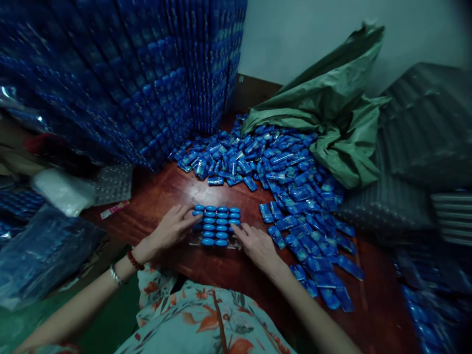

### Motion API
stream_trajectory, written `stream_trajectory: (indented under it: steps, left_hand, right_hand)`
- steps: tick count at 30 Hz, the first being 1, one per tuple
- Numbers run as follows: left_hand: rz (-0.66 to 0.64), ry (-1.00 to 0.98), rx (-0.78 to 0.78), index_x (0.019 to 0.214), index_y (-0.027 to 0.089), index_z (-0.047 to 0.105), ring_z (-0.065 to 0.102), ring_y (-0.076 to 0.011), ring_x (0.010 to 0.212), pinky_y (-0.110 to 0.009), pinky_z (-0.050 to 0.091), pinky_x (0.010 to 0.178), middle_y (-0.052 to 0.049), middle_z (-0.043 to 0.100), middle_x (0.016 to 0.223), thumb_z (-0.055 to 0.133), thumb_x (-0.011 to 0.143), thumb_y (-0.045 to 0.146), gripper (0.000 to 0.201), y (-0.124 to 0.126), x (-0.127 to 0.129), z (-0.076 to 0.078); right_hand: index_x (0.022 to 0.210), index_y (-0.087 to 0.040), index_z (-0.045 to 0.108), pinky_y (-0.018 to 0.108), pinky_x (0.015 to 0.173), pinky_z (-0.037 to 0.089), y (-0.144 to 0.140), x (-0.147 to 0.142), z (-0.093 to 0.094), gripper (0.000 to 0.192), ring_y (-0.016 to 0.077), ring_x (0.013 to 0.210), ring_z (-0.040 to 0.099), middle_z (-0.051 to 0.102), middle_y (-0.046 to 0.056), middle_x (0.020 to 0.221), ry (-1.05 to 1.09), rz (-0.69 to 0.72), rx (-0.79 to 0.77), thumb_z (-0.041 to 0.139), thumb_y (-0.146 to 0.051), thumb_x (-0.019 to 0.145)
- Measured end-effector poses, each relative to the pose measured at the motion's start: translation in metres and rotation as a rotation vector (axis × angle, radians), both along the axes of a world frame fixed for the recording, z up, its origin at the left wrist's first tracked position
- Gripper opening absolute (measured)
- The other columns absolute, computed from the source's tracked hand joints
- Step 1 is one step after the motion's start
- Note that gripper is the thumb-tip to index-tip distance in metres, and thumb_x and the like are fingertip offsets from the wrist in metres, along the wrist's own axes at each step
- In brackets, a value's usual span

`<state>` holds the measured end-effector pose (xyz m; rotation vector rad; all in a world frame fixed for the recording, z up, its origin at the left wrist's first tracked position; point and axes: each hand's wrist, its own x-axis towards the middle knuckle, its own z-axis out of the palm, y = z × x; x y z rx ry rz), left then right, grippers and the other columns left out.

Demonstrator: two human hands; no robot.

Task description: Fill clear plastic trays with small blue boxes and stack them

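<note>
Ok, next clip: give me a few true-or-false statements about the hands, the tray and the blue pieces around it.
1. Both hands touch the tray of blue pieces. True: the left hand rests at its left edge, the right hand at its right edge.
2. The green sack lies left of the tray. False: it lies at the back right.
3. Loose blue pieces are heaped on the wooden table. True.
4. The left wrist is bare. False: it wears a red bracelet and a pale one.
5. The tall blue stack stands at the back left. True.
</note>
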<state>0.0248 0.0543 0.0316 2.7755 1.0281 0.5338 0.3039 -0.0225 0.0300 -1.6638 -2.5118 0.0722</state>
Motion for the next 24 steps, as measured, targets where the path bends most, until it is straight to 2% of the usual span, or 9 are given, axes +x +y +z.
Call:
stream_trajectory:
  steps: [3, 6, 9, 11, 13, 16, 19, 22, 24]
  left_hand:
    - [0.097, -0.09, -0.091, 0.106, 0.015, 0.061, 0.056, -0.0168, 0.086, -0.027, 0.046, 0.073, -0.01, 0.057, 0.099, 0.036, 0.094, 0.022, 0.028, 0.052, 0.021, 0.004]
    - [0.14, 0.122, -0.151, 0.106, 0.012, 0.059, 0.059, -0.0196, 0.087, -0.029, 0.047, 0.073, -0.012, 0.058, 0.101, 0.039, 0.094, 0.024, 0.026, 0.105, 0.065, -0.004]
    - [0.084, 0.287, -0.172, 0.103, 0.007, 0.059, 0.061, -0.0229, 0.088, -0.031, 0.047, 0.074, -0.016, 0.059, 0.101, 0.047, 0.088, 0.016, 0.021, 0.131, 0.109, -0.016]
    - [0.055, 0.301, -0.179, 0.098, 0.005, 0.059, 0.062, -0.0219, 0.085, -0.031, 0.048, 0.073, -0.017, 0.059, 0.1, 0.044, 0.086, 0.008, 0.02, 0.133, 0.124, -0.022]
    - [0.053, 0.31, -0.185, 0.098, 0.004, 0.059, 0.062, -0.0207, 0.082, -0.031, 0.048, 0.073, -0.017, 0.059, 0.099, 0.039, 0.086, 0.004, 0.023, 0.128, 0.124, -0.023]
    - [0.098, 0.307, -0.181, 0.106, 0.004, 0.055, 0.06, -0.0219, 0.091, -0.032, 0.048, 0.079, -0.017, 0.057, 0.101, 0.039, 0.086, 0.006, 0.026, 0.114, 0.093, -0.018]
    - [0.195, 0.145, -0.182, 0.115, 0.008, 0.05, 0.058, -0.0206, 0.097, -0.032, 0.048, 0.085, -0.014, 0.057, 0.106, 0.04, 0.087, 0.012, 0.029, 0.086, 0.033, -0.012]
    - [0.317, -0.111, -0.178, 0.116, 0.013, 0.051, 0.058, -0.0194, 0.092, -0.033, 0.05, 0.081, -0.011, 0.056, 0.107, 0.043, 0.09, 0.024, 0.03, 0.037, -0.029, -0.012]
    - [0.405, -0.189, -0.139, 0.114, 0.017, 0.055, 0.058, -0.0191, 0.092, -0.031, 0.051, 0.079, -0.009, 0.054, 0.105, 0.042, 0.09, 0.025, 0.028, -0.004, -0.055, -0.012]
  right_hand:
    - [0.117, -0.022, 0.058, 0.025, 0.067, 0.045, 0.012, 0.032, -0.003, 0.032, 0.0159, 0.08, 0.063, 0.065, 0.007, 0.097, 0.177, -0.336, 0.15, 0.036, -0.02, 0.093]
    - [0.108, -0.019, 0.062, 0.028, 0.066, 0.046, 0.038, 0.055, 0.0, 0.027, 0.0204, 0.083, 0.064, 0.067, 0.01, 0.098, 0.094, -0.669, -0.008, 0.041, -0.029, 0.093]
    - [0.102, -0.016, 0.062, 0.03, 0.066, 0.045, 0.061, 0.057, 0.002, 0.025, 0.0238, 0.085, 0.065, 0.068, 0.014, 0.093, -0.078, -0.711, -0.287, 0.055, -0.034, 0.087]
    - [0.102, -0.013, 0.06, 0.03, 0.067, 0.045, 0.066, 0.049, -0.001, 0.027, 0.0245, 0.087, 0.065, 0.066, 0.016, 0.097, -0.113, -0.674, -0.338, 0.063, -0.03, 0.082]
    - [0.104, -0.013, 0.057, 0.03, 0.07, 0.045, 0.061, 0.039, -0.009, 0.03, 0.0249, 0.093, 0.063, 0.063, 0.016, 0.103, -0.102, -0.607, -0.319, 0.066, -0.028, 0.079]
    - [0.099, -0.015, 0.055, 0.034, 0.074, 0.046, 0.037, 0.031, -0.024, 0.028, 0.0263, 0.097, 0.059, 0.062, 0.014, 0.101, -0.044, -0.455, -0.262, 0.063, -0.034, 0.081]
    - [0.094, -0.016, 0.055, 0.037, 0.074, 0.048, 0.001, 0.031, -0.038, 0.021, 0.0254, 0.089, 0.059, 0.061, 0.011, 0.094, 0.14, -0.411, -0.132, 0.053, -0.035, 0.088]
    - [0.106, -0.019, 0.053, 0.036, 0.077, 0.05, -0.033, 0.031, -0.037, 0.021, 0.0218, 0.088, 0.06, 0.06, 0.009, 0.095, 0.461, -0.39, -0.045, 0.04, -0.029, 0.093]
    - [0.118, -0.022, 0.049, 0.035, 0.082, 0.051, -0.048, 0.027, -0.029, 0.028, 0.0204, 0.095, 0.061, 0.061, 0.008, 0.103, 0.596, -0.312, -0.1, 0.036, -0.024, 0.094]
